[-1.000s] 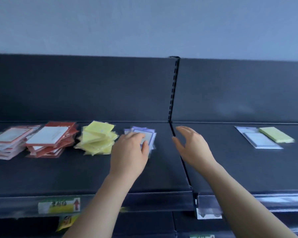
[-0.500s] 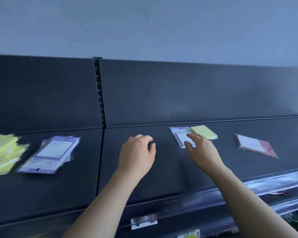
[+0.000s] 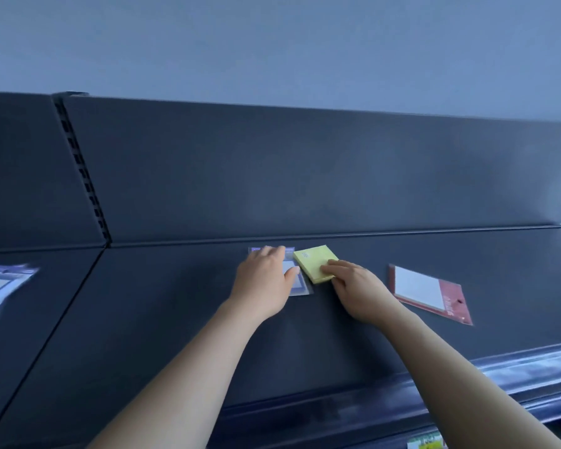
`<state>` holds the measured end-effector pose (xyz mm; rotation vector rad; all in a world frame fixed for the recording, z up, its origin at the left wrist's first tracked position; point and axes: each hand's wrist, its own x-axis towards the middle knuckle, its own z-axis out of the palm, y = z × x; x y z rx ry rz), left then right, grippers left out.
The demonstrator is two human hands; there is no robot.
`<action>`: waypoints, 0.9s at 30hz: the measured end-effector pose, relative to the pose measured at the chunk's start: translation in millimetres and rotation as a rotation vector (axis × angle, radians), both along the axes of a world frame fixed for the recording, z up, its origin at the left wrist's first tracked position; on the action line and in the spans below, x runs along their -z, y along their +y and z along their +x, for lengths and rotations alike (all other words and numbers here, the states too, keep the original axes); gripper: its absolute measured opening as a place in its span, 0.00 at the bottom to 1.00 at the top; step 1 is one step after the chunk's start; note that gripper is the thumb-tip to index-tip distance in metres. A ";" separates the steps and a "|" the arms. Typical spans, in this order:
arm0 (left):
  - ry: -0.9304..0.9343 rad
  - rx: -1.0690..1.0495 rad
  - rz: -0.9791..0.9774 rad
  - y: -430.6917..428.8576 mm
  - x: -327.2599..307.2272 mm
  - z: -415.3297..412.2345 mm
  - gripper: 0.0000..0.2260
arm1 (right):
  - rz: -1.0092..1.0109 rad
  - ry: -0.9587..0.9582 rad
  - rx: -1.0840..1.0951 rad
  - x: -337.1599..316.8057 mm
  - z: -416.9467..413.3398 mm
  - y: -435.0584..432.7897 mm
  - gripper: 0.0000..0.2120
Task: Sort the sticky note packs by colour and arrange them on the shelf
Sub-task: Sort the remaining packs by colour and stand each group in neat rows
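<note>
- Shelf (image 3: 175, 319): bare deck left of the hands & toward the front lip.
- Purple pack (image 3: 302, 285) & yellow pack (image 3: 313, 260) lay side by side near the back panel, edges meeting.
- L hand (image 3: 266, 280) lay flat on purple pack, fingers relaxed.
- R hand (image 3: 358, 288): fingertips on yellow pack's near corner; pinching or not, can't tell.
- Red pack (image 3: 429, 293) lay flat, apart to the right.
</note>
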<state>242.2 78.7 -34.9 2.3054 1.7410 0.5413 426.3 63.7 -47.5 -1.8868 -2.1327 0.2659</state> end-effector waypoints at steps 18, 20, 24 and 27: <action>-0.205 -0.029 -0.169 -7.8 -5.4 57.4 0.28 | -0.209 -0.077 0.406 1.3 120.2 -24.1 0.39; -0.317 -0.048 -0.152 -12.3 -3.7 54.7 0.27 | -0.180 -0.044 0.424 -1.8 113.1 -28.3 0.42; -0.476 -0.096 -0.104 -22.0 -0.6 39.7 0.25 | -0.091 0.010 0.429 -7.0 87.5 -33.7 0.44; -0.574 -0.135 -0.069 -29.1 -1.0 20.5 0.24 | -0.016 0.054 0.380 -20.9 70.2 -31.5 0.38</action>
